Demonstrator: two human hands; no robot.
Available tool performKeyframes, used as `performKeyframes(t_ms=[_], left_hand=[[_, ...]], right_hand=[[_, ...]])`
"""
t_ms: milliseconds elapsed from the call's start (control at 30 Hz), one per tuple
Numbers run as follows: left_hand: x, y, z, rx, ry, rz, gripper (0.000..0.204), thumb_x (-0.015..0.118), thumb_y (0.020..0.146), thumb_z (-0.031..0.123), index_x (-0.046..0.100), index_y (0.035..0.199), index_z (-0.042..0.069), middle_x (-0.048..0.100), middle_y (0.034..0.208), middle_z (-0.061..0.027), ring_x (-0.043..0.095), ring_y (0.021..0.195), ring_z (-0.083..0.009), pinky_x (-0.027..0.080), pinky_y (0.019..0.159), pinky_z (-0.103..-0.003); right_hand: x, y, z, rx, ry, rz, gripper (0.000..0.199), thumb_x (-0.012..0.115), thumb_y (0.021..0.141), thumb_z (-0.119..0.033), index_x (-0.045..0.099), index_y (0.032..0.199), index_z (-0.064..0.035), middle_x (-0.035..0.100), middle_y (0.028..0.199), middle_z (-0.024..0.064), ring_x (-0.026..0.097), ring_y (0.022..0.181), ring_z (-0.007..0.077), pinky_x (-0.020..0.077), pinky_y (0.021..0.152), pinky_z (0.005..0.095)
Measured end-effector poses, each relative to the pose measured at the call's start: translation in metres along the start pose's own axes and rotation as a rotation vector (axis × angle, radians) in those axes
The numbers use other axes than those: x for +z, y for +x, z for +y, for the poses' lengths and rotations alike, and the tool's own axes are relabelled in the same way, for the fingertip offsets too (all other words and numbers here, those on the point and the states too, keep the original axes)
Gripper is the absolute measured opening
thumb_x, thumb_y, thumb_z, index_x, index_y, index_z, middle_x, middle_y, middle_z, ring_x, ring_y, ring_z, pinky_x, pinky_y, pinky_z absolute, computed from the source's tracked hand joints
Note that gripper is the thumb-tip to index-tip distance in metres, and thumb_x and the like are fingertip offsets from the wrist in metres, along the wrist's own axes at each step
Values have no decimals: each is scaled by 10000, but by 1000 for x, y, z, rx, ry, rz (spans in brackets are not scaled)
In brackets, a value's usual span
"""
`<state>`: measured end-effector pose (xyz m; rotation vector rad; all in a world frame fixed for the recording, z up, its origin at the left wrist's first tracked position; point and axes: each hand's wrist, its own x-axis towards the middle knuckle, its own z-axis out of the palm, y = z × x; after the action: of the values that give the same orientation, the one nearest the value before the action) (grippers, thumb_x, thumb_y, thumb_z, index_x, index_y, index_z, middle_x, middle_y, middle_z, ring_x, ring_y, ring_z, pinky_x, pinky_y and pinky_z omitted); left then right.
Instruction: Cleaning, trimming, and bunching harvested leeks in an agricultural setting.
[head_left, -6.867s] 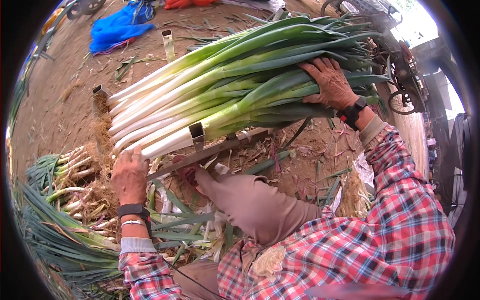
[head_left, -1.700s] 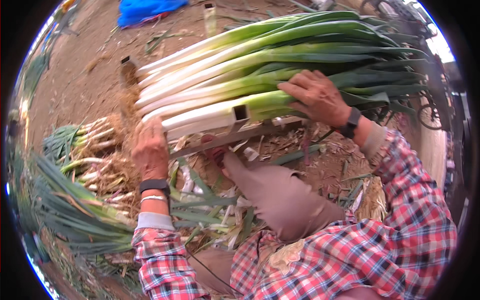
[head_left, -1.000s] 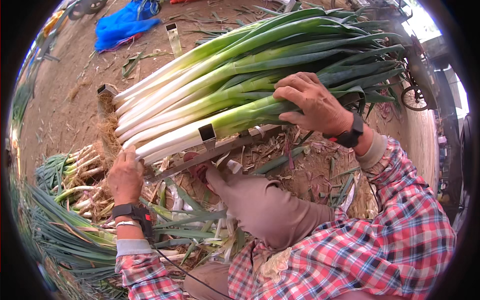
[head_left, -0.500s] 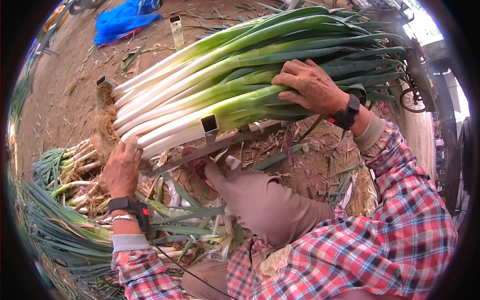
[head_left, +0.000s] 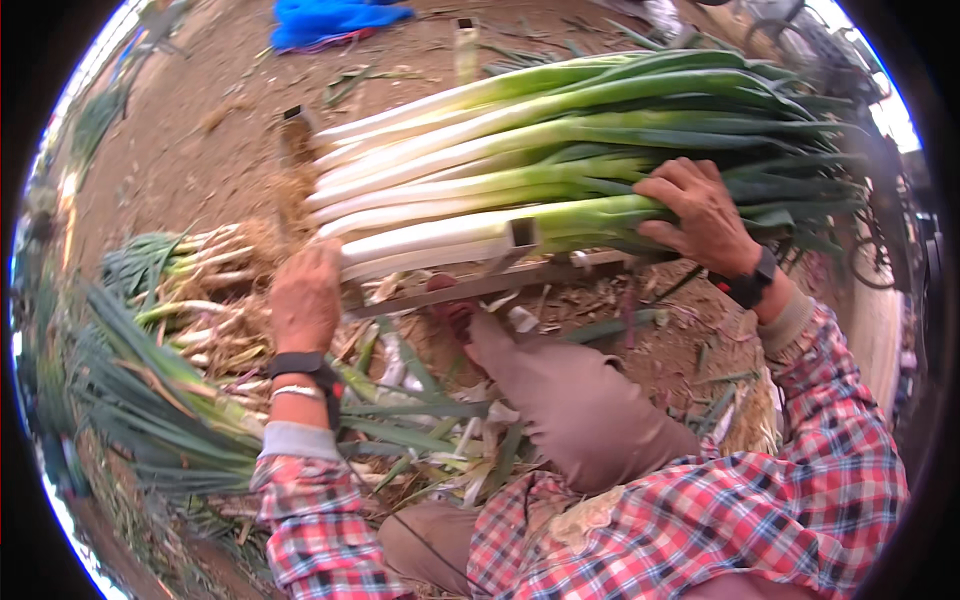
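Note:
Long green onions [head_left: 470, 155] lie side by side on a metal frame [head_left: 440, 297] with upright square posts. White stems point left and dark green tops right. At the root end of the nearest stalk, my left hand [head_left: 306, 300] has its fingers closed on the tip, its roots hidden by the hand. Further right, my right hand [head_left: 703, 215] rests over the green part of the same nearest stalk, fingers curled round its upper side and thumb on the near side. Both wrists wear dark bands.
Loose green onions [head_left: 165, 400] are heaped on the ground at the left, roots toward the frame. Peeled leaves and scraps [head_left: 430, 430] surround my legs. A blue cloth [head_left: 335, 22] lies at the far left. Square posts [head_left: 522, 236] stand up along the frame.
The view has shifted, so the whole scene sits further right and lower. Both hands keep about the same places on the nearest stalk.

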<state>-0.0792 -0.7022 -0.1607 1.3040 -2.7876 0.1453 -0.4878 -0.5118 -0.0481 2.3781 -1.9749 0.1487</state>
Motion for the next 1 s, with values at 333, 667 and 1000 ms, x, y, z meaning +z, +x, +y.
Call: performKeyframes(t_ms=[333, 667, 1000], left_hand=[[-14, 3, 6, 29, -14, 77, 430, 721, 746, 160, 613, 1158, 107, 638, 1090, -83, 579, 1052, -278, 417, 979, -410], [-24, 17, 22, 150, -325, 55, 326, 646, 860, 208, 580, 1160, 97, 604, 977, -101, 585, 968, -310, 450, 858, -425], [-25, 13, 21, 244, -101, 325, 354, 732, 783, 209, 595, 1090, 100, 635, 1035, -75, 605, 982, -268, 444, 898, -422]], right_hand=[[-1, 9, -15, -33, -62, 61, 578, 802, 642, -169, 586, 1177, -120, 574, 1114, 55, 541, 1051, 262, 400, 921, 392], [-24, 12, -3, 7, 30, -165, 355, 737, 769, -232, 607, 1052, -62, 567, 981, 90, 560, 1001, 271, 412, 886, 378], [-39, 18, 12, 56, 189, -314, 401, 649, 863, -320, 577, 1138, -37, 581, 1032, 153, 560, 1034, 344, 433, 901, 430]])
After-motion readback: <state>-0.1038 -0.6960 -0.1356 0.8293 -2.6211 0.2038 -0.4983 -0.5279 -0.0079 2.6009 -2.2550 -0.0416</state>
